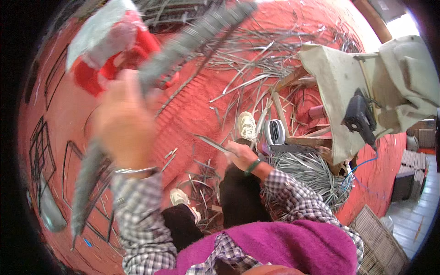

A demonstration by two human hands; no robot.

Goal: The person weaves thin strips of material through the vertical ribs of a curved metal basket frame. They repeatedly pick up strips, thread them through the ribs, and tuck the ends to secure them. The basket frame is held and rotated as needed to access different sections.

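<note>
My left hand [126,121], smeared by motion, is closed round a long, curved grey piece [192,39] that looks wound with strips. It runs from the top middle down to the lower left, and a thin dark rod [197,73] lies alongside its upper part. In my right hand [243,156], held over my right leg, is a knife [211,142] with a narrow pointed blade toward the left. The blade is apart from the grey piece. My fingers hide most of the knife's handle.
Loose grey strips [256,59] litter the red floor [183,137]. A red chair [87,78] with a whitish cover stands far left, near dark wire frames [41,146]. At right, a cloth-covered stand [330,91] bears a black tool [360,117] with blue hose, above a strip coil [302,176].
</note>
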